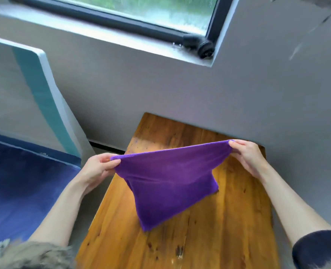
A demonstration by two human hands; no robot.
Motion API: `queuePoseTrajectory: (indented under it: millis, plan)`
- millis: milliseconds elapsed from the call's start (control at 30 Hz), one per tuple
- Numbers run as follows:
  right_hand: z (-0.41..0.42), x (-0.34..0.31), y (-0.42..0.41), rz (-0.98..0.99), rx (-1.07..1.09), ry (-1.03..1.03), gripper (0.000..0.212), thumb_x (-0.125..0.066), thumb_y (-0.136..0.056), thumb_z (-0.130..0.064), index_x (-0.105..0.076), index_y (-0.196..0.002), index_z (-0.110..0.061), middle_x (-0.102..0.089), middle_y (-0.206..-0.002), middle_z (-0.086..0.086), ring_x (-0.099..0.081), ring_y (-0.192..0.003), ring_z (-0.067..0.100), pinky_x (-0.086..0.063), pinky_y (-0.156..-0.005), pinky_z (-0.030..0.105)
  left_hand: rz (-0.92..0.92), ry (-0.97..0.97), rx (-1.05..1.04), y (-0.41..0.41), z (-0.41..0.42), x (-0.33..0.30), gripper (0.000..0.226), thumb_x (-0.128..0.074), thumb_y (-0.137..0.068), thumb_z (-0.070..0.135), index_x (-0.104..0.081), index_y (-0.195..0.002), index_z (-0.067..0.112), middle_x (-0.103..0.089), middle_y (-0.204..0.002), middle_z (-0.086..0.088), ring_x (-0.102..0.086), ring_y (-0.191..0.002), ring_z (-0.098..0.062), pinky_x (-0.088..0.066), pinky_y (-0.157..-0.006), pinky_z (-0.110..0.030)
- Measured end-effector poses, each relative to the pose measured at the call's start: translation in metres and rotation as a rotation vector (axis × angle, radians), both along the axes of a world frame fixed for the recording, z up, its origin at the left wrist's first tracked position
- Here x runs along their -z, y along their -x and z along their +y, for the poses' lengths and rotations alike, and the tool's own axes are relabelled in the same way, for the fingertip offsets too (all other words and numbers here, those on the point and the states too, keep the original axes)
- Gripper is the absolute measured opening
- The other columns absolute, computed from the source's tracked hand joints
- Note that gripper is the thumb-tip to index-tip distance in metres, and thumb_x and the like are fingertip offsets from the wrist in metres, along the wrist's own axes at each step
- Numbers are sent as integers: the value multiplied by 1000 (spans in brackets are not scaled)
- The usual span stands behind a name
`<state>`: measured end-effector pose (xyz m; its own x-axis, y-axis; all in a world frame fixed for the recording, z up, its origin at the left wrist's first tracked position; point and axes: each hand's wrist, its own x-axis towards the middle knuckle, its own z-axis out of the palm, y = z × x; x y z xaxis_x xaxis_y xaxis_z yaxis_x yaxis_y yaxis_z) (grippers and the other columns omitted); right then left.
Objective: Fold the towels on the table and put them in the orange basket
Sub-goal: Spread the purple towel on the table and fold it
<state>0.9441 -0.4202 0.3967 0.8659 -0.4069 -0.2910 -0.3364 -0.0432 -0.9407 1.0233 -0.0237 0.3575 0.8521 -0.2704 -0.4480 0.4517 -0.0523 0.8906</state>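
Fingers and thumb of the left hand (97,168) pinch one upper corner of a purple microfibre towel (166,181), and the right hand (245,157) pinches the opposite upper corner the same way, fingers curled over the top hem. Between the two grips the upper edge is drawn taut in a slanted line — the right corner sits higher and farther from the camera than the left. Below that edge the cloth hangs doubled, narrowing toward its lower end, where a bottom corner appears to reach the surface of the long wooden table (219,230) with an amber, dark-flecked top; whether it truly touches the wood cannot be told for sure. Both forearms are bare, and the right arm ends at the lower right in a dark sleeve (318,249). The table's far end meets a plain grey wall (180,90). Higher up, a dark-framed window (125,14) with blurred green behind the glass is set in a pale sill, and a small black fitting (198,45) lies at the sill's right corner. To the left of the table a white and teal panel (30,90) leans upright — beside a deep blue carpet (21,187) on the floor. Some grey-brown fuzzy material (34,255) fills the lower left corner.
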Motion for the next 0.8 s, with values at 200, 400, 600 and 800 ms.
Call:
queuePoseTrajectory:
  millis: [200, 400, 600, 800]
  plan:
    - [-40, -52, 57, -188, 67, -302, 40, -47, -90, 1, -75, -65, -9, -71, -68, 0, -65, -62, 6, -53, -59, 17, -173, 127, -2, 7, -37, -74, 43, -48, -83, -16, -72, -59, 11, -70, -64, -1, -67, -62, -9, -54, -61, -16]
    - [-53, -84, 99, -325, 133, -317, 20, -59, -79, -1, -75, -69, -6, -73, -72, 4, -67, -66, 9, -54, -62, 18, -255, 211, 50, 3, -67, -108, 49, -46, -84, -15, -70, -53, 14, -69, -63, -3, -66, -60, -9, -53, -61, -14]
    - [-55, -88, 120, -365, 208, -213, 27, -58, -82, 7, -76, -68, -8, -73, -75, 5, -68, -72, 10, -54, -67, 16, -236, 300, -1, 4, -82, -114, 50, -43, -84, -15, -72, -54, 13, -69, -61, -5, -65, -60, -12, -54, -61, -17]
    - [-47, -86, 126, -283, 249, 109, 24, -60, -84, 4, -73, -77, -15, -73, -74, -4, -66, -76, 9, -52, -73, 13, -154, 368, -134, 8, -88, -115, 30, -41, -83, -17, -61, -74, 4, -63, -52, -1, -60, -52, -9, -51, -54, -16]
